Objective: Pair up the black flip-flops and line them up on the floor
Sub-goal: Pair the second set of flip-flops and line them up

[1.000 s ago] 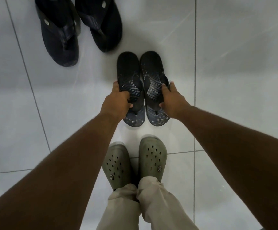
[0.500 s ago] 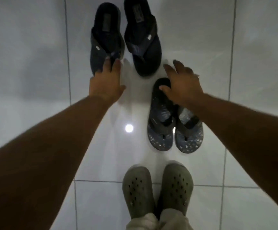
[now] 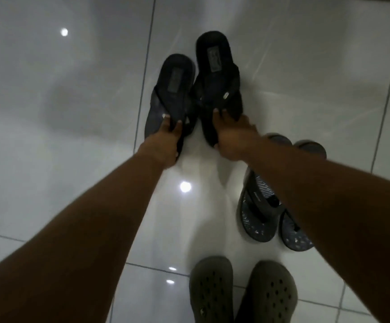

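Observation:
Two large black flip-flops lie side by side on the white tiled floor, toes toward me. My left hand grips the toe end of the left flip-flop. My right hand grips the toe end of the right flip-flop, which sits a little farther away. A second, patterned pair of flip-flops lies together at the right, partly hidden under my right forearm.
My feet in grey-green clogs stand at the bottom of the view. Glossy white floor tiles with dark grout lines spread all around, with open floor to the left and far right.
My hands have left the patterned pair, reached forward and closed on the two large black flip-flops. The view has shifted, so the patterned pair now sits at the right.

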Demonstrator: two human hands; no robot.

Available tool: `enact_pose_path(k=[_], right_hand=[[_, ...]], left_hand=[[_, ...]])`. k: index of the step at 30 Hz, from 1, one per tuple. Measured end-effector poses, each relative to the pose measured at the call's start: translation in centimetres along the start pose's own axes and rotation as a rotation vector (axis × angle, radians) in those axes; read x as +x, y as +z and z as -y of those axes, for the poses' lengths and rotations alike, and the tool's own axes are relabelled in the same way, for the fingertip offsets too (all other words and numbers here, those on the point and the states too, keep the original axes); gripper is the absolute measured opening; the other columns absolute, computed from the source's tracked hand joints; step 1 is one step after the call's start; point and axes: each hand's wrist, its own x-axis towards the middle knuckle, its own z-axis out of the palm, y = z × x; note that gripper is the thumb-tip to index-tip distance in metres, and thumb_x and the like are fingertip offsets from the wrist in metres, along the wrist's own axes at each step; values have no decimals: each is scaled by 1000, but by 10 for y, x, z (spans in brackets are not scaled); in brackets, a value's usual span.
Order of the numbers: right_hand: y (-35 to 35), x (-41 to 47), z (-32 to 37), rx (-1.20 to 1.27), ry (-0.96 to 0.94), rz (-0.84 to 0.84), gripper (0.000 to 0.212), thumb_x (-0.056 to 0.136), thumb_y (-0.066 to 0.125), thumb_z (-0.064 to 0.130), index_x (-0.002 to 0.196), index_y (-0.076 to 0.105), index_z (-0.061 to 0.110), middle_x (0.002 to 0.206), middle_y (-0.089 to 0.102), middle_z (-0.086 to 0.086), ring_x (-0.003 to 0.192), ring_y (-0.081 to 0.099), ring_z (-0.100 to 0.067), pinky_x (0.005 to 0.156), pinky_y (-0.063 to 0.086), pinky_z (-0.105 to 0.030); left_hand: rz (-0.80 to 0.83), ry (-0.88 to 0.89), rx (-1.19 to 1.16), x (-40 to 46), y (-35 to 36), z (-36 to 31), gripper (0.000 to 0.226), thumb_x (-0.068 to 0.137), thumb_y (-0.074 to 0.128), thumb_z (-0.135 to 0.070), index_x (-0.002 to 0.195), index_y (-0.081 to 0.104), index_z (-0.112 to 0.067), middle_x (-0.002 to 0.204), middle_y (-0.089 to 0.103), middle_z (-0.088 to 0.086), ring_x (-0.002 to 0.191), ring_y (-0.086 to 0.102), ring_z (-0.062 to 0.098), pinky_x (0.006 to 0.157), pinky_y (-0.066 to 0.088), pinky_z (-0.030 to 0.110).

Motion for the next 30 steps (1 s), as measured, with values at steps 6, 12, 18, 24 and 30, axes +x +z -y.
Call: enact_pose_path(k=[6, 12, 18, 24, 30], right_hand=[[30, -40, 40, -58, 4, 80, 92, 89, 58, 28, 156, -5, 19, 165, 2, -7, 132, 29, -44, 104, 36, -54], [82, -86, 58, -156, -21, 147, 82, 91, 55, 30, 156, 7, 15, 164, -7, -13, 136, 24, -45, 107, 34, -53], [94, -107, 50, -232, -74, 180, 73, 93, 51, 28, 155, 13, 19, 165, -4, -10, 134, 26, -45, 105, 35, -54], [80, -122, 41, 11, -56, -120, 44, 91, 47, 56, 121, 53, 24, 121, 63, -8, 110, 53, -31, 93, 44, -48], [73, -88, 37, 7, 36, -18, 85, 85, 53, 66, 152, 16, 32, 163, 6, -11, 143, 17, -46, 110, 32, -61]], left_hand=[[-9, -47, -38, -47, 33, 21, 82, 92, 57, -22, 155, 6, -27, 165, -9, 9, 143, 22, 50, 113, 34, 56], [17, -10, -53, -62, 40, 15, 78, 94, 55, -26, 155, 6, -27, 165, -11, 8, 145, 23, 45, 115, 33, 52], [-159, 9, -175, -79, 52, 9, 53, 92, 57, -24, 142, 41, -18, 157, 24, 12, 129, 49, 38, 106, 46, 46], [-272, 25, -89, -108, 67, 11, 38, 80, 69, -39, 110, 63, -17, 126, 53, 10, 106, 58, 30, 87, 56, 41], [52, 133, 82, -100, 78, 33, 106, 60, 84, -42, 147, 25, -34, 162, -15, 8, 146, 12, 42, 104, 43, 60]])
